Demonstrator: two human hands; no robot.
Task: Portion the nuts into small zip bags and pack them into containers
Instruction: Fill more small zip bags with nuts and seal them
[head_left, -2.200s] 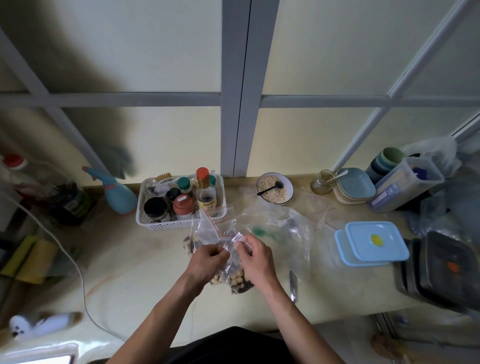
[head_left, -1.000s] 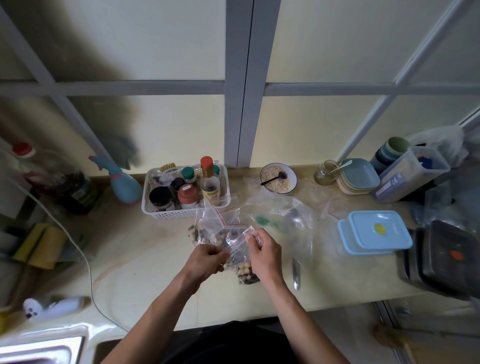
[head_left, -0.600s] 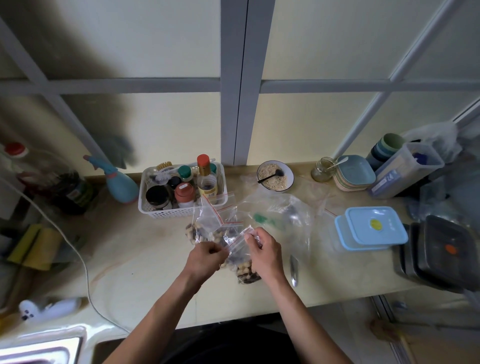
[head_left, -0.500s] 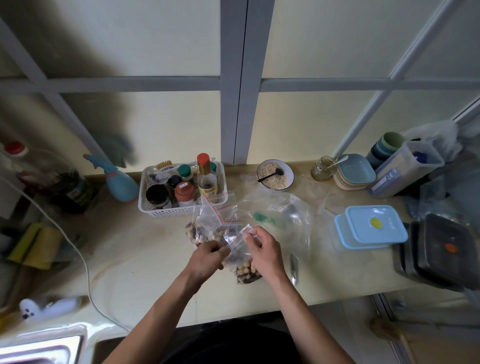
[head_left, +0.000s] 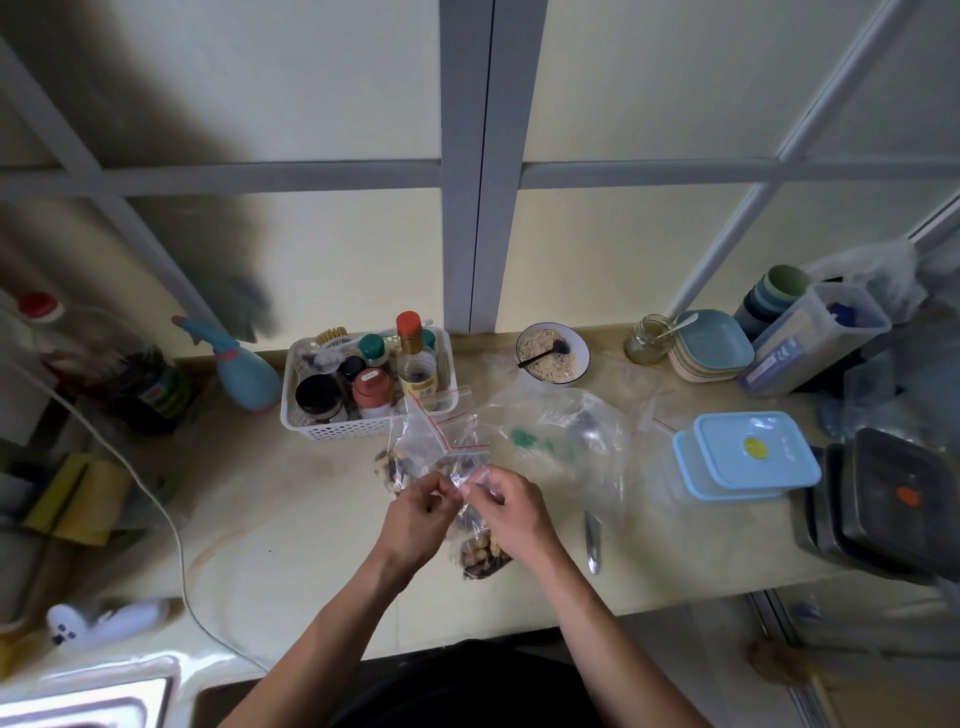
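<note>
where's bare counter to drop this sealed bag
Bare counter lies left of the left hand, between white basket and front edge. A smaller patch sits below the blue containers. Crowded: behind both hands, loose bags.

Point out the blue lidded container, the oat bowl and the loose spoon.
blue lidded container (head_left: 753, 451), head view, on its lid.
oat bowl (head_left: 582, 349), head view, on its rim.
loose spoon (head_left: 592, 540), head view, on its handle.

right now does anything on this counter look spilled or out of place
No spill shows. The light blue container has its lid skewed, not seated. Both hands, left hand and right hand, pinch the zip bag top.
</note>
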